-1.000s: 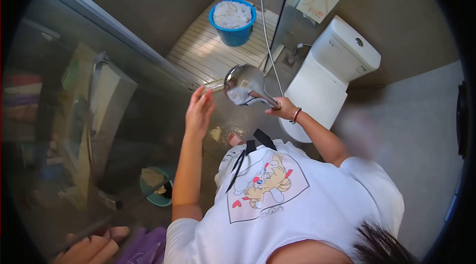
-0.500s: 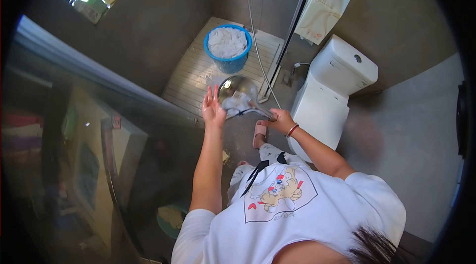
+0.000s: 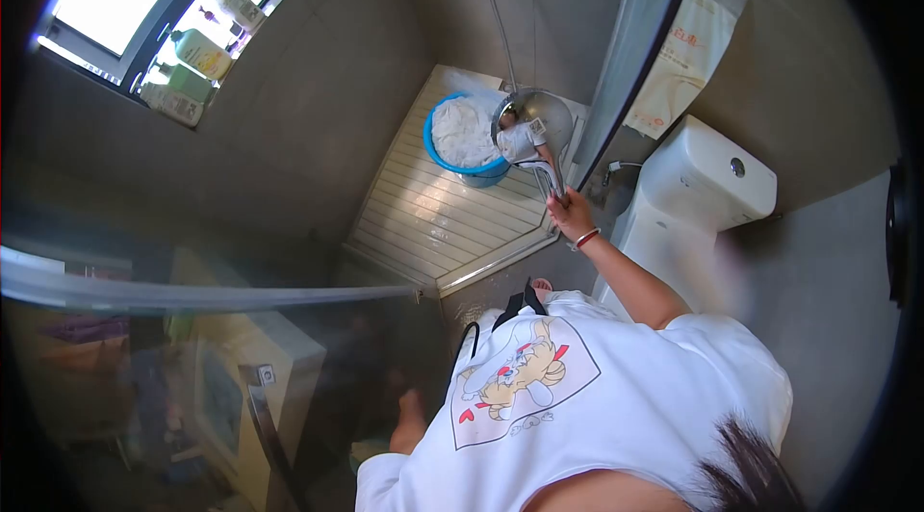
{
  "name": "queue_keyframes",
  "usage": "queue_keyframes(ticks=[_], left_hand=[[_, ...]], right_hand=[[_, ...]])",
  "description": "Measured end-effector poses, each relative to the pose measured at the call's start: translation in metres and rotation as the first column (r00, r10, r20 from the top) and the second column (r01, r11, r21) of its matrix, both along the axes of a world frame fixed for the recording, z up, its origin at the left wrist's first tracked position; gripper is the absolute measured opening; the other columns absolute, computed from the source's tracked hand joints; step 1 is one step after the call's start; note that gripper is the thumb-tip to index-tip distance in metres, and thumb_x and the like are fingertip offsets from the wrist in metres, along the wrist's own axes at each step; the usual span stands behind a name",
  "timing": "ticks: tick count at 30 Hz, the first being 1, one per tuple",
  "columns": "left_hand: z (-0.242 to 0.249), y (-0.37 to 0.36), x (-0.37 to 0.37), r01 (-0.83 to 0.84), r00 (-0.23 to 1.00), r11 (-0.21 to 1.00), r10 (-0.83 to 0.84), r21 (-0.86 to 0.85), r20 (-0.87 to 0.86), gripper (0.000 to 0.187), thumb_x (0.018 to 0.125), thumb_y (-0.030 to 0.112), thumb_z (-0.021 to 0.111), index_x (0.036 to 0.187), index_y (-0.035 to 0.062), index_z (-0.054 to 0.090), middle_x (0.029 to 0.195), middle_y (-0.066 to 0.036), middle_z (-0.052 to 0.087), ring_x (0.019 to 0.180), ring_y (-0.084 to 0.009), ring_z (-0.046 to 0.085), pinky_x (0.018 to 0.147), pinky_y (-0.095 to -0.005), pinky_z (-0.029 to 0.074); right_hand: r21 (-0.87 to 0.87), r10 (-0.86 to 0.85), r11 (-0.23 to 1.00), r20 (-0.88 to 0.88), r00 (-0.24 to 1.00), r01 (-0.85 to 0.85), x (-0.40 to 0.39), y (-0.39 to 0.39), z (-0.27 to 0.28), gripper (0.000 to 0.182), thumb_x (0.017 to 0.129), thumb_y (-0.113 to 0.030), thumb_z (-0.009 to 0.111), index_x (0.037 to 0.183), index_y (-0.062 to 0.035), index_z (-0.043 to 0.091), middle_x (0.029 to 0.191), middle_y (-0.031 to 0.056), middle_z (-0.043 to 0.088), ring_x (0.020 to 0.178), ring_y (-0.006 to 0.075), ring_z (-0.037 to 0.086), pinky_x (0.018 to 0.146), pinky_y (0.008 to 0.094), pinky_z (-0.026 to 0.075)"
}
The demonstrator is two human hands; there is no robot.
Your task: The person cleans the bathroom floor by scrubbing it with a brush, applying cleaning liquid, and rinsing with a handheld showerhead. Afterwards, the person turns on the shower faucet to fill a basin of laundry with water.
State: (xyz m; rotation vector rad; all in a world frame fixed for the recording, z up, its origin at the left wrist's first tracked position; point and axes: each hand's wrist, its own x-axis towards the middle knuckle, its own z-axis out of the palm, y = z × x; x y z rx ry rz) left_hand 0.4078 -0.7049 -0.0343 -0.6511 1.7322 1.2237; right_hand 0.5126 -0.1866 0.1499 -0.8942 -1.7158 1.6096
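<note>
My right hand [image 3: 572, 215] is closed around the handle of a shiny metal water ladle [image 3: 563, 117], held out over the shower floor. Its round bowl overlaps the right rim of a blue bucket [image 3: 481, 177] in this view. White cloth [image 3: 464, 132] fills the bucket to the top. A blurred streak of water [image 3: 467, 84] shows at the bucket's far side. On the left, only a bent part of my left arm [image 3: 408, 423] shows below the sleeve; the hand itself is out of sight.
The bucket stands on a slatted shower floor [image 3: 404, 209] with a raised edge. A glass panel [image 3: 640, 31] stands between it and the white toilet [image 3: 707, 170]. A glass door [image 3: 212, 296] is at left. Pump bottles [image 3: 202, 54] line the window sill.
My right hand has carried the ladle forward to the bucket's rim. My left hand, open beside the ladle before, has drawn back out of view. The camera view has shifted too.
</note>
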Motion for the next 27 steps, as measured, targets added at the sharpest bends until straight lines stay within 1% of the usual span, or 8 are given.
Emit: queue_keyframes(ticks=[4,6,8,12,18,20,25,27], left_hand=[[0.082,0.067,-0.001,0.257,0.966,0.933,-0.237,0.252,-0.107,0.022,0.077,0.025,0.045,0.086,0.0058,0.051,0.077,-0.006,0.053,0.066,-0.016,0.05,0.056,-0.029,0.04],[0.07,0.102,-0.023,0.165,0.986,0.955,-0.154,0.247,-0.062,0.022,0.078,0.023,0.044,0.087,0.0049,0.051,0.078,-0.006,0.054,0.067,-0.0155,0.05,0.057,-0.0281,0.04],[0.001,0.124,-0.063,-0.099,0.993,0.991,0.093,0.089,0.067,0.023,0.079,0.024,0.043,0.094,0.0082,0.049,0.084,-0.003,0.054,0.069,-0.0146,0.051,0.059,-0.0279,0.04],[0.051,0.255,-0.162,0.13,0.991,0.939,-0.125,0.317,-0.038,0.027,0.079,0.025,0.043,0.104,0.0159,0.044,0.092,0.001,0.053,0.073,-0.0119,0.051,0.06,-0.0241,0.038],[0.164,0.473,-0.293,0.634,0.75,0.5,-0.585,0.59,-0.309,0.042,0.08,0.028,0.043,0.116,0.0096,0.034,0.113,-0.006,0.042,0.098,-0.0156,0.043,0.083,-0.0303,0.031],[0.192,0.531,-0.316,0.649,0.713,0.341,-0.585,0.68,-0.386,0.047,0.079,0.029,0.043,0.12,0.0105,0.027,0.111,-0.005,0.043,0.101,-0.0163,0.041,0.086,-0.0326,0.028],[0.22,0.63,-0.326,0.435,0.812,0.292,-0.537,0.852,-0.23,0.036,0.082,0.035,0.037,0.103,0.0067,0.033,0.093,-0.01,0.049,0.092,-0.0195,0.047,0.078,-0.0337,0.036],[0.223,0.648,-0.327,0.589,0.756,0.265,-0.514,0.764,-0.405,0.033,0.083,0.038,0.033,0.093,0.0069,0.034,0.083,-0.009,0.049,0.081,-0.018,0.049,0.073,-0.0297,0.038]], right_hand=[[0.006,-0.107,0.994,0.054,0.993,0.106,-0.036,0.029,-0.009,0.041,0.065,-0.044,0.059,0.075,-0.0055,0.05,0.051,-0.0009,0.043,0.049,0.0064,0.043,0.046,0.0208,0.035],[0.144,-0.188,0.975,0.103,0.977,0.172,-0.06,0.045,-0.017,0.043,0.065,-0.046,0.058,0.075,-0.0048,0.051,0.05,0.0011,0.043,0.046,0.0113,0.043,0.046,0.0244,0.036],[0.223,-0.243,0.951,0.1,0.965,0.216,-0.089,0.053,-0.007,0.045,0.064,-0.048,0.057,0.074,-0.0046,0.051,0.051,0.0034,0.046,0.046,0.0141,0.044,0.046,0.0268,0.037],[0.402,-0.305,0.899,0.291,0.907,0.173,-0.14,0.079,-0.004,0.045,0.064,-0.046,0.057,0.077,-0.0041,0.048,0.058,0.0099,0.052,0.054,0.0252,0.052,0.048,0.0328,0.039],[0.362,-0.271,0.926,0.454,0.849,0.102,-0.222,0.11,0.002,0.043,0.064,-0.042,0.058,0.078,-0.0041,0.043,0.058,0.0112,0.05,0.055,0.0304,0.051,0.047,0.0362,0.038],[0.393,-0.264,0.918,0.504,0.823,0.055,-0.247,0.116,0.01,0.041,0.065,-0.041,0.057,0.078,-0.005,0.041,0.063,0.0116,0.051,0.058,0.0293,0.052,0.047,0.0363,0.038],[0.435,-0.277,0.9,0.506,0.817,0.036,-0.299,0.128,0.022,0.042,0.066,-0.032,0.059,0.088,-0.0038,0.037,0.069,0.0124,0.051,0.061,0.0286,0.052,0.051,0.0348,0.039],[0.427,-0.326,0.893,0.401,0.856,0.14,-0.311,0.132,0.006,0.046,0.065,-0.023,0.062,0.097,-0.0025,0.037,0.072,0.0127,0.05,0.063,0.0257,0.052,0.054,0.0322,0.039]])
